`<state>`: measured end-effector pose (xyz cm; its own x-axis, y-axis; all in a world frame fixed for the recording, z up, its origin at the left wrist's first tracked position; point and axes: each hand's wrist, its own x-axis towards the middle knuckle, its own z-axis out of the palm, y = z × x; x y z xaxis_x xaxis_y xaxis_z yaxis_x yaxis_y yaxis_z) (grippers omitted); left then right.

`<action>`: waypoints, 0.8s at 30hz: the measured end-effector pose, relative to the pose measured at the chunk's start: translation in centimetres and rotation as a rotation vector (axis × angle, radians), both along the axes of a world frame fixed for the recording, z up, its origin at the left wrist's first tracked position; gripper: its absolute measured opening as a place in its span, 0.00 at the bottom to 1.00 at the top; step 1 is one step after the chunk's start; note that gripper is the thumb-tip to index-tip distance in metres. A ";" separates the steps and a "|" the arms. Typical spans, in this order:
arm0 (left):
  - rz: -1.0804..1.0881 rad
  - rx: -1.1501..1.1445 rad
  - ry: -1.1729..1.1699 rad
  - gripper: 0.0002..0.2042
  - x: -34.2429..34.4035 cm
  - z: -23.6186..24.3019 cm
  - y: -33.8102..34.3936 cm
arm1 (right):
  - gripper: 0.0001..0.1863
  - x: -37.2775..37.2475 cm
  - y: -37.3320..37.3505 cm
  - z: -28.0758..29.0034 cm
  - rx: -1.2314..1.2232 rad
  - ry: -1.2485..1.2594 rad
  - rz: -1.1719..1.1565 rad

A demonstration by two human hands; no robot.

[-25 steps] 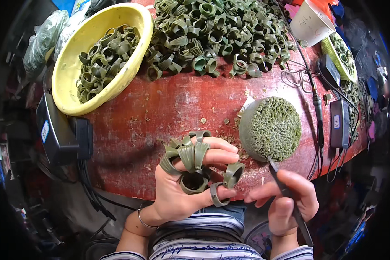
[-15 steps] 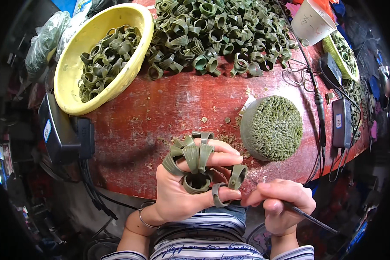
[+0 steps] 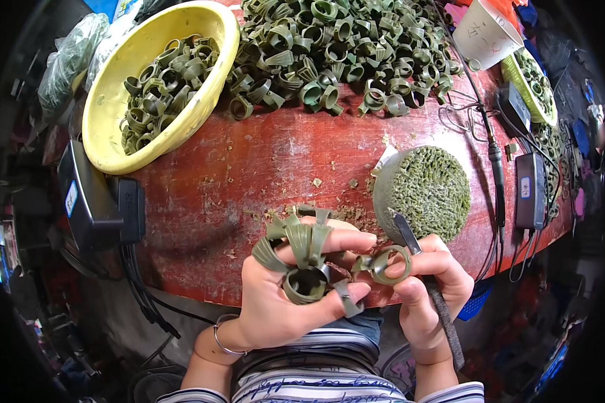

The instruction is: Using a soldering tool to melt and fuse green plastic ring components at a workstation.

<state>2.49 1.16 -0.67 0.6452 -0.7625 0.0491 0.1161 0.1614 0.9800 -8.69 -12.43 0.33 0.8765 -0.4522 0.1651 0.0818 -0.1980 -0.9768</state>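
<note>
My left hand (image 3: 269, 299) is curled in front of the table's near edge, shut on several olive-green rings (image 3: 304, 243). Some of them sit over its fingers, and one lies in the palm. A smaller ring (image 3: 350, 299) rests at its thumb tip. Beside it, my right hand (image 3: 431, 295) pinches one green ring (image 3: 378, 267) between thumb and fingers. The same hand also keeps a slim knife (image 3: 445, 326) with a dark wrapped handle; its blade points up and away, over the near side of a round green block (image 3: 423, 195) with a rough top.
A big heap of green rings (image 3: 343, 50) covers the far side of the red table (image 3: 202, 221). A yellow basin (image 3: 101, 127) of rings leans at the left, near black boxes (image 3: 91, 201). At right are a white cup (image 3: 484, 33), cables, and a black adapter (image 3: 531, 191).
My right hand has risen and turned, bringing the knife's blade upward. It now holds a ring that was at my left hand's fingertips. The ring on my left thumb has tilted.
</note>
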 end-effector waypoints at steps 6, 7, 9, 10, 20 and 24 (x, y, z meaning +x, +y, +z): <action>-0.044 -0.058 0.020 0.15 0.4 -0.9 -0.2 | 0.05 -0.2 0.5 -0.4 0.502 -0.069 0.020; -0.042 -0.095 -0.028 0.14 0.4 -1.0 -0.3 | 0.04 -0.1 0.7 -0.3 0.530 -0.069 -0.002; -0.043 -0.080 -0.016 0.14 0.3 -0.9 -0.3 | 0.05 -0.1 0.6 -0.3 0.556 -0.069 -0.024; -0.042 -0.063 -0.005 0.14 0.3 -0.8 -0.3 | 0.05 -0.2 0.5 -0.5 0.339 -0.086 -0.011; -0.080 -0.092 0.212 0.14 -0.4 -0.3 -0.9 | 0.09 -0.5 0.1 0.3 0.785 -0.003 0.006; -0.020 -0.104 -0.034 0.12 -0.3 -0.8 -0.6 | 0.09 -0.7 0.0 0.2 0.873 0.035 0.061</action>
<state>2.15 0.53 -1.50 0.6268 -0.7646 0.1500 0.0873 0.2602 0.9616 -9.37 -12.43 0.54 0.9016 -0.3564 -0.2454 0.0352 0.6256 -0.7793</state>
